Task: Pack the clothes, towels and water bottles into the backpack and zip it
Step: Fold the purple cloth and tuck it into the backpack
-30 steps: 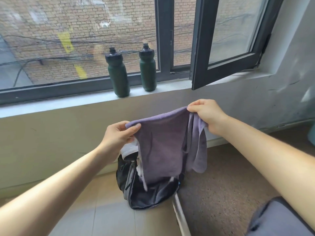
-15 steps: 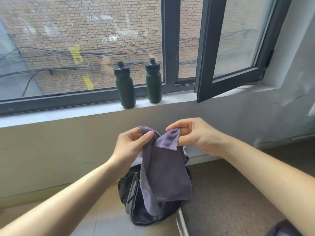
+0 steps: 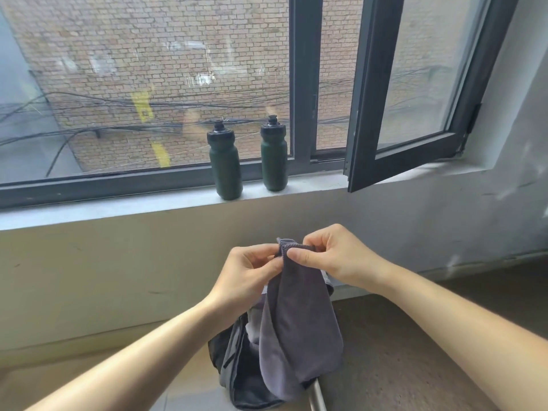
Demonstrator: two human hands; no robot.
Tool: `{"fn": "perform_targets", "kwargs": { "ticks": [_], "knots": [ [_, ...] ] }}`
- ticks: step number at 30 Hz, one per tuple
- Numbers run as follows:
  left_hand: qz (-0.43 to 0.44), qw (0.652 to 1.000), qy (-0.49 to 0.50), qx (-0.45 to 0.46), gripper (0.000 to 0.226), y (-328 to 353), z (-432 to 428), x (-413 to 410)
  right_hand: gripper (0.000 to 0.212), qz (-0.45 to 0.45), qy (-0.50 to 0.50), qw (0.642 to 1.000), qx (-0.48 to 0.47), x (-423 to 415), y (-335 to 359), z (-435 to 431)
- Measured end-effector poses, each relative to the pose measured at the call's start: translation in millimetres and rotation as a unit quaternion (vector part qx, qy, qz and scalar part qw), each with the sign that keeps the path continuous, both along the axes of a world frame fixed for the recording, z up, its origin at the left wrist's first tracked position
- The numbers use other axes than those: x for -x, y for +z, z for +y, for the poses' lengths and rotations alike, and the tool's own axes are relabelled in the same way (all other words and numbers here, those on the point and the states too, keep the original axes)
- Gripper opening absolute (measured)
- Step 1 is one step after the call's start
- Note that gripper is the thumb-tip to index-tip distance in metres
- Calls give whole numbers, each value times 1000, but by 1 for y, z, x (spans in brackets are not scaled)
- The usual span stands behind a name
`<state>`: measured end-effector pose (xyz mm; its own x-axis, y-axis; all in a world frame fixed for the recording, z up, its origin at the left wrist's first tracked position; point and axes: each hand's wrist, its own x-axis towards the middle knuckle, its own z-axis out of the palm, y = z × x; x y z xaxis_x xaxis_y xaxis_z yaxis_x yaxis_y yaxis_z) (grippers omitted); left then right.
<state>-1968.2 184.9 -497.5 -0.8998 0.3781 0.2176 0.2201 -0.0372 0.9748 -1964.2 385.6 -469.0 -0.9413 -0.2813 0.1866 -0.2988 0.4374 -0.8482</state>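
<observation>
A purple-grey towel (image 3: 299,327) hangs folded lengthwise in front of me. My left hand (image 3: 249,274) and my right hand (image 3: 332,259) pinch its top corners close together. Below it on the floor stands a black backpack (image 3: 237,378), open, with pale fabric (image 3: 255,324) showing inside; the towel hides most of its opening. Two dark green water bottles (image 3: 225,164) (image 3: 274,155) stand upright side by side on the windowsill (image 3: 118,207), well above and behind my hands.
A dark-framed window sash (image 3: 394,161) swings inward over the right end of the sill. A metal strip (image 3: 316,396) divides pale floor tiles on the left from brown carpet (image 3: 400,351) on the right. The wall under the sill is just behind the backpack.
My hands have come together, folding the spread towel in half lengthwise, so it hangs narrower. The view has tilted up and the bottles sit lower in the picture.
</observation>
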Motion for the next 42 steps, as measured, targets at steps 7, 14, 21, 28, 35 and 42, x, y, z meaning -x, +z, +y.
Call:
{"fn": "perform_targets", "kwargs": {
  "ticks": [7,14,21,28,35,42],
  "knots": [
    [10,1000,-1,11,22,-5,0,2,50,28,4,1000,3,0,-1,2],
    [44,998,8,33,23,-6,-1,5,24,99,-62,992,-55,6,-5,2],
    [76,996,-4,41,17,0,0,0,29,27,13,999,-40,7,-8,1],
    [168,971,60,161,32,-14,-8,11,19,51,-21,997,62,8,-2,10],
    [100,976,-28,192,33,-14,0,3,16,66,-33,995,64,8,1,14],
    [90,950,-98,282,45,-43,2,12,19,141,-131,977,92,16,1,17]
  ]
}}
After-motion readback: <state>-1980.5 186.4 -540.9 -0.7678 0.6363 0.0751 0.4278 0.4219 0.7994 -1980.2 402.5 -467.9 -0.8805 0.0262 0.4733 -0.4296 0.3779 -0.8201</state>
